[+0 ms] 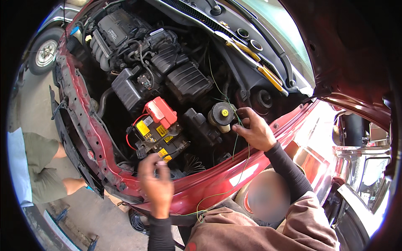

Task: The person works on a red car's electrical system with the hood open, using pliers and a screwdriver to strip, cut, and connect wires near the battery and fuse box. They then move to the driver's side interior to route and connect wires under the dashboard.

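My right hand point(256, 131) is over the right side of a car's engine bay, its thumb and fingers closed on a thin green wire point(235, 144). The wire comes down from near the windshield, passes the hand and hangs over the red fender to my lap. Beside those fingertips stands a round fluid reservoir point(222, 113) with a dark lid and yellow centre. My left hand point(157, 184) is above the front edge of the bay, just nearer than the car battery point(158, 136); motion smears its fingers. A red cover point(161, 112) sits on the battery, with a red cable point(130, 136) beside it.
Yellow-handled tools point(270, 78) lie along the cowl below the windshield. The engine point(121, 31) and black air box point(188, 79) fill the far bay. The raised hood point(343, 50) hangs at upper right. A person in olive shorts point(44, 167) stands at the left.
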### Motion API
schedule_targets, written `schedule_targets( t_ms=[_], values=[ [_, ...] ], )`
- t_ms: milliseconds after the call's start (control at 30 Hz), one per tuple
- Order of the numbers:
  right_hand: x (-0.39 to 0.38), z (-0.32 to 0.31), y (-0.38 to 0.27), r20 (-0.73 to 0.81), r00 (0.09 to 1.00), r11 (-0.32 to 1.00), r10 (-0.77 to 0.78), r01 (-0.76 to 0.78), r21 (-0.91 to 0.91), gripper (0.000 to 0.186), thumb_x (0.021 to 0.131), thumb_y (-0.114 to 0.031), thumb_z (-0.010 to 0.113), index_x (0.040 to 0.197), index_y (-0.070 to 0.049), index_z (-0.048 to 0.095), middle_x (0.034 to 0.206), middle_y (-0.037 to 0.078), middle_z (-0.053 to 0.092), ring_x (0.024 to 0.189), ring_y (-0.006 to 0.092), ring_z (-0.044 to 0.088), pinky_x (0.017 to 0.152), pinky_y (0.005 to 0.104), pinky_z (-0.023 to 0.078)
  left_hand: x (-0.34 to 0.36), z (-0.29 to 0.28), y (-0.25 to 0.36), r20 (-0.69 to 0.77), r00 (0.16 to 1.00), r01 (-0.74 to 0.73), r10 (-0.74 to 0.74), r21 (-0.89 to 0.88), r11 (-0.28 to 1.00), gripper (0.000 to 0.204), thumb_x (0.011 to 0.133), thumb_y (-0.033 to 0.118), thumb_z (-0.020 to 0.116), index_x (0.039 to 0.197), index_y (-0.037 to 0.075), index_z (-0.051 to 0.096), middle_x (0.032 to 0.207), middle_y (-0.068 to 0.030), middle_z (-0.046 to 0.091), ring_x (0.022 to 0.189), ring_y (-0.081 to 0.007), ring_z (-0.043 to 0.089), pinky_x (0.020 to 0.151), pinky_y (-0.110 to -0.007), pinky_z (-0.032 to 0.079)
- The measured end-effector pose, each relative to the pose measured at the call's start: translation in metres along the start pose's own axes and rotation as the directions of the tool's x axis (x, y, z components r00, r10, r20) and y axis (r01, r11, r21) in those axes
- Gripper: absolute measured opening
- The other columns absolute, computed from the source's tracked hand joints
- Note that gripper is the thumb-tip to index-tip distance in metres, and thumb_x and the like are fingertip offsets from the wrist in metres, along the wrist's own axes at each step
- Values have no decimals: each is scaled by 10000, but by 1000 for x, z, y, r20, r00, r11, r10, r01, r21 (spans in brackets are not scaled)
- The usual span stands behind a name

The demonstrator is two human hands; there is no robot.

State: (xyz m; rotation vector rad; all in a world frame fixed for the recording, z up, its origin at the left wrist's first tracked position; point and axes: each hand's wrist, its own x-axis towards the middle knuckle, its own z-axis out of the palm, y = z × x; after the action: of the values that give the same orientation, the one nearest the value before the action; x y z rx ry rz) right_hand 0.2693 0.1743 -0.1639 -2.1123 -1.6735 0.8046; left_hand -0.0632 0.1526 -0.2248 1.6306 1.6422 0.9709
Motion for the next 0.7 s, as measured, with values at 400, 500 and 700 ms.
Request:
schedule_targets(
  t_ms=[400, 500, 700],
  values=[
    [-51, -27, -52, 138, 955, 377, 264, -234, 896, 404, 972, -99, 639, 1333, 51, 535, 830, 122, 697, 525, 133, 611, 497, 224, 488, 22, 121, 112, 684, 729, 653, -37, -677, 340, 567, 1087, 498, 547, 1291, -21, 650, 1057, -69, 728, 946, -133, 689, 841, -272, 548],
    [-78, -5, -68, 251, 929, 425, 273, -351, 835, 389, 989, -117, 660, 1316, 52, 537, 853, 134, 721, 591, 145, 649, 535, 254, 510, 48, 132, 119, 741, 670, 733, -45, -650, 203, 505, 1080, 449, 577, 1232, -24, 668, 1005, -77, 728, 880, -157, 706, 812, -293, 561],
    [-150, 35, -75, 498, 852, 19, 162, -507, 862, 253, 1055, -146, 635, 1248, 9, 583, 867, 140, 721, 691, 163, 675, 634, 286, 552, 34, 95, 113, 733, 681, 700, -9, -647, 301, 372, 1079, 336, 582, 1045, -17, 694, 751, -39, 660, 671, -131, 637, 647, -280, 519]
  ],
)
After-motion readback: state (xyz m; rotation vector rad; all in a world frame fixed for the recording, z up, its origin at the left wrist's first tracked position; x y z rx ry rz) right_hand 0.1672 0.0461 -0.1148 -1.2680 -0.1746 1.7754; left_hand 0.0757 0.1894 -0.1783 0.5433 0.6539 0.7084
